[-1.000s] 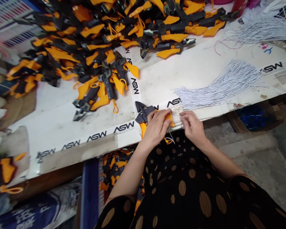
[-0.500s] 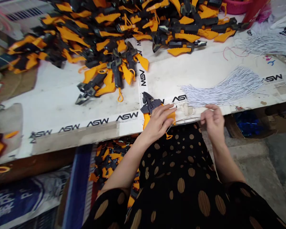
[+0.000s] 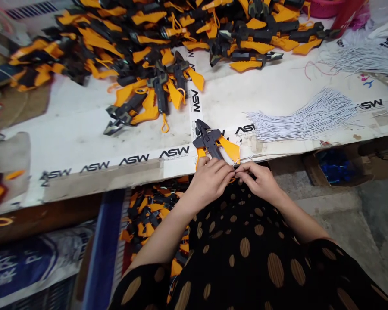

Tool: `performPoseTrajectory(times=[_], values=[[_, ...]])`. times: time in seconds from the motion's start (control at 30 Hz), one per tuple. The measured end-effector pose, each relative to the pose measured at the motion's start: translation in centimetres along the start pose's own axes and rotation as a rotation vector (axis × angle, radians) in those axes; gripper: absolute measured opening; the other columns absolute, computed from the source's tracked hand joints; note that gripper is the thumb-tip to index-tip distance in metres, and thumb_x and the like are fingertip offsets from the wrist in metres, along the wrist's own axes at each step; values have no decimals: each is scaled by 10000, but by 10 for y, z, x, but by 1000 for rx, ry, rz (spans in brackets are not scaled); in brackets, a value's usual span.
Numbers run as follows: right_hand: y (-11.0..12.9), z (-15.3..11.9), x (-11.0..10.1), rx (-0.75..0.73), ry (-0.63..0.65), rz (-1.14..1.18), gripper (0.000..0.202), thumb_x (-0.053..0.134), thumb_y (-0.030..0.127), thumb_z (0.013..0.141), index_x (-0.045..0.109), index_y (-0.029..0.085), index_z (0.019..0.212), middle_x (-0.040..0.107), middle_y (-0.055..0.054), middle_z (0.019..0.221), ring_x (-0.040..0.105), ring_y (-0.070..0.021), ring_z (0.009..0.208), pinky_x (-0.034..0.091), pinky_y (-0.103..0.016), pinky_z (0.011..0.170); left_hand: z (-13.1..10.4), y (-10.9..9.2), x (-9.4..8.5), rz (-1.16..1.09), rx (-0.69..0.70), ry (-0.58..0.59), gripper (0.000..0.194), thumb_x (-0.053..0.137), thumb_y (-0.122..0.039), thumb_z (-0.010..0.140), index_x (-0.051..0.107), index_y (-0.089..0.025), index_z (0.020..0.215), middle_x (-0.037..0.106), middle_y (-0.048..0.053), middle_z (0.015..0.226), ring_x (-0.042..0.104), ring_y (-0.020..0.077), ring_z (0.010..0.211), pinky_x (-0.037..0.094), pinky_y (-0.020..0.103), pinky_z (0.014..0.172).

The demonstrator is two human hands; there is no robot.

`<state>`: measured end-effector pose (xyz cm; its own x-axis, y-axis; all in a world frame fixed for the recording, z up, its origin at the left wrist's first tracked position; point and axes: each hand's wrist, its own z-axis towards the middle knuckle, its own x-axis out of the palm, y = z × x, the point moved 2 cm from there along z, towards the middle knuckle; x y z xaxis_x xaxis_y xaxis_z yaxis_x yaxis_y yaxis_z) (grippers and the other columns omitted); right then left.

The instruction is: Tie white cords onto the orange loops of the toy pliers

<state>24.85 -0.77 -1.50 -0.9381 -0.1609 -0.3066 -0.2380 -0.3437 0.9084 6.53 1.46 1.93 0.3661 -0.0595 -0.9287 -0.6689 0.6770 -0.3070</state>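
Observation:
A black and orange plastic piece (image 3: 210,140) lies at the table's front edge, its pointed dark end away from me. My left hand (image 3: 211,178) is closed over its near end, fingertips pinched at a thin white tie (image 3: 236,162). Close against it, my right hand (image 3: 260,178) pinches at the same tie; the fingertips of both hands nearly touch. An orange loop shows partly below the fingers. To the right lies a fanned bundle of white ties (image 3: 305,116).
Many similar black and orange pieces (image 3: 161,90) are heaped along the back and left of the white table (image 3: 116,150). More pieces (image 3: 151,211) fill a container below it. A second tie bundle (image 3: 365,62) and a pink basket (image 3: 323,7) are at the back right.
My right hand has moved left and now meets my left hand at the tie. My left hand has shifted down to the near end of the piece and closed more.

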Motion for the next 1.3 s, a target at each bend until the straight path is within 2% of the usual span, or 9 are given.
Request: performPoseTrajectory(times=[0.3, 0.4, 0.5, 0.6, 0.73, 0.83, 0.97, 1.13, 1.3], values=[[4, -1, 9, -73, -91, -44, 138, 574, 308, 994, 677, 218, 972, 738, -28, 869, 686, -142, 728, 555, -255, 698, -21, 7, 9, -985, -406, -26, 408, 488, -513, 994, 735, -191, 1029, 715, 51, 756, 615, 161, 645, 446, 296, 586], [6, -1, 15, 48, -102, 105, 163, 589, 356, 979, 664, 213, 955, 718, -15, 809, 653, -130, 669, 549, -253, 659, -23, 4, 13, -827, -401, -216, 300, 585, -460, 965, 758, -217, 993, 757, 50, 808, 674, 175, 728, 495, 319, 672], [3, 1, 20, 233, -24, 351, 271, 618, 473, 948, 647, 204, 945, 688, -1, 764, 617, -114, 617, 533, -241, 599, -21, 1, 7, -342, -162, -367, 119, 661, -321, 942, 761, -257, 925, 786, 24, 851, 672, 158, 738, 457, 347, 741], [-2, 3, 19, 377, 71, 542, 375, 711, 558, 857, 629, 194, 888, 642, 24, 705, 552, -89, 548, 494, -220, 536, -21, 3, 3, 15, 102, -336, 116, 664, -214, 935, 746, -286, 975, 798, 0, 877, 636, 140, 690, 396, 358, 731], [-7, 5, 16, 462, 109, 620, 419, 778, 573, 786, 616, 189, 832, 602, 43, 659, 507, -77, 518, 468, -213, 514, -24, 11, 2, 83, 244, -257, 156, 617, -195, 964, 725, -292, 1023, 803, -3, 959, 684, 150, 805, 393, 357, 768], [-6, 3, 18, 461, 140, 632, 424, 727, 595, 828, 608, 189, 839, 604, 36, 666, 499, -79, 510, 461, -215, 501, -23, 8, 4, 6, 182, -303, 76, 670, -238, 938, 726, -283, 962, 800, -11, 902, 699, 144, 784, 393, 346, 749], [-1, 0, 18, 260, 79, 468, 316, 569, 510, 974, 588, 205, 891, 640, 14, 716, 536, -94, 540, 481, -226, 533, -21, -1, 11, -418, -158, -374, 151, 696, -323, 918, 687, -217, 810, 747, 1, 753, 657, 137, 683, 429, 317, 711], [6, 2, 12, -228, -36, -18, 199, 513, 313, 1018, 619, 211, 884, 710, -51, 817, 648, -152, 734, 513, -281, 689, -18, -4, 23, -1117, -532, -39, 372, 612, -526, 920, 626, -173, 805, 640, -9, 655, 521, 104, 523, 403, 244, 531], [0, 6, 6, 157, 173, 207, 169, 601, 342, 963, 645, 195, 892, 712, -26, 781, 633, -123, 642, 500, -245, 615, -15, 4, 4, -699, -348, -117, 223, 692, -364, 905, 673, -182, 777, 693, 0, 737, 613, 127, 694, 453, 251, 682]])
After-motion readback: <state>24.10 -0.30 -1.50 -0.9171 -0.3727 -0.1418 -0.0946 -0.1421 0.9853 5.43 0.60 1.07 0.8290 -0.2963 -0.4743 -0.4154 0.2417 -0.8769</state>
